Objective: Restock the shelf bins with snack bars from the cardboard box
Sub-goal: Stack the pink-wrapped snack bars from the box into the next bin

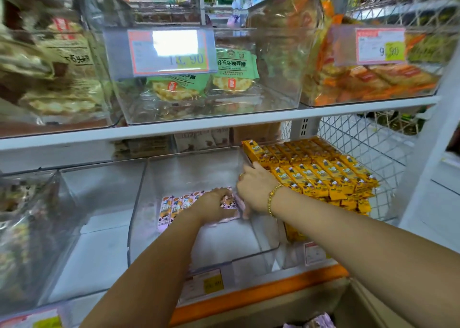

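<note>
In a clear bin (139,203), the left hand (215,203) gripped pink snack bars (174,208); the adjoining right hand (256,188) had an unclear grip.

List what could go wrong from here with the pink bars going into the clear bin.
1. The pink bars stand in one loose row under the left hand, with bare floor in front of them in the clear bin. They may topple forward once the grip lets go.
2. The right hand is close beside the piled yellow bars. Pulling it back carelessly could knock some off the pile.
</note>
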A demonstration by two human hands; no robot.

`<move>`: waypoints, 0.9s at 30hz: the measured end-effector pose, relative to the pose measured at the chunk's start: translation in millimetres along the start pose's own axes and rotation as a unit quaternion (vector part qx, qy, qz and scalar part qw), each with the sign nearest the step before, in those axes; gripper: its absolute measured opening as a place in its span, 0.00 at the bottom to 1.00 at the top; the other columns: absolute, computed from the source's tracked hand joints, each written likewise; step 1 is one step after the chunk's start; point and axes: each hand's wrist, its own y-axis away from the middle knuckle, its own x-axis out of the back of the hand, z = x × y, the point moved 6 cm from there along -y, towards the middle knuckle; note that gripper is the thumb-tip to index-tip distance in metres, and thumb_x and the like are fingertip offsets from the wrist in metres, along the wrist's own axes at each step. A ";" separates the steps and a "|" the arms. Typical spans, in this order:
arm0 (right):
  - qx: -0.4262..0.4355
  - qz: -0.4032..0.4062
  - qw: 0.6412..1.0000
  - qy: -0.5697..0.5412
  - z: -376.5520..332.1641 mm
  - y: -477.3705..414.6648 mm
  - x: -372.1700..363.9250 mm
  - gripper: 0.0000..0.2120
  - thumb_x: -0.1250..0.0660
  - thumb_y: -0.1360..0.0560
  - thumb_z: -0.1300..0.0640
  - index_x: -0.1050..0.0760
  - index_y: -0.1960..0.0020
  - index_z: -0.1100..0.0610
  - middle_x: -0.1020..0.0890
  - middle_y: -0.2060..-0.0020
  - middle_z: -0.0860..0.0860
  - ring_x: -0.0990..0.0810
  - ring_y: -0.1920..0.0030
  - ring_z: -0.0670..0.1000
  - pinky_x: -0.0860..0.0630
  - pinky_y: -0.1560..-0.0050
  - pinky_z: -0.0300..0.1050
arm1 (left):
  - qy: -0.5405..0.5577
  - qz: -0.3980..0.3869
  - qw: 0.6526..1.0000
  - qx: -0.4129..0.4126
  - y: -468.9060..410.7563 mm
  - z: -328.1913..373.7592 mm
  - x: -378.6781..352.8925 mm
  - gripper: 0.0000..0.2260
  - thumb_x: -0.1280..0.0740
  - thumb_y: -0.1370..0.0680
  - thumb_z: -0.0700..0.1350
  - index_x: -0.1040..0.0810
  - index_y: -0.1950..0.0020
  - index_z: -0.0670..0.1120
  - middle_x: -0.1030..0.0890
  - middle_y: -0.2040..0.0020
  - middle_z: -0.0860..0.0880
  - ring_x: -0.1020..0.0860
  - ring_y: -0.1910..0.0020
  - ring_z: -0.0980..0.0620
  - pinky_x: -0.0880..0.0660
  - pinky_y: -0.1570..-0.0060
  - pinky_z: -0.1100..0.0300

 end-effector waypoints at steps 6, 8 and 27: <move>0.033 -0.095 0.994 0.032 -0.8 0.7 -10.9 0.13 0.36 0.23 0.47 0.23 0.43 0.53 0.21 0.43 0.49 0.36 0.34 0.54 0.44 0.33 0.55 | -0.040 -0.024 0.999 0.022 -5.4 6.7 -1.5 0.18 0.44 0.19 0.53 0.27 0.32 0.48 0.27 0.32 0.43 0.29 0.36 0.44 0.34 0.41 0.57; 0.037 -0.086 0.995 0.031 -1.9 -0.1 -9.6 0.10 0.38 0.22 0.52 0.23 0.44 0.53 0.22 0.42 0.49 0.37 0.33 0.54 0.46 0.31 0.55 | -0.056 -0.018 0.998 0.020 -5.4 8.6 -3.5 0.20 0.43 0.19 0.57 0.28 0.32 0.49 0.26 0.34 0.42 0.29 0.36 0.44 0.33 0.42 0.56; -0.140 0.253 0.895 -0.340 24.4 82.9 -20.5 0.26 0.49 0.26 0.47 0.22 0.39 0.60 0.33 0.57 0.48 0.28 0.54 0.50 0.28 0.56 0.41 | -0.126 0.104 0.987 0.011 -25.3 16.8 -10.8 0.15 0.37 0.21 0.50 0.26 0.37 0.45 0.27 0.40 0.42 0.27 0.43 0.44 0.30 0.48 0.57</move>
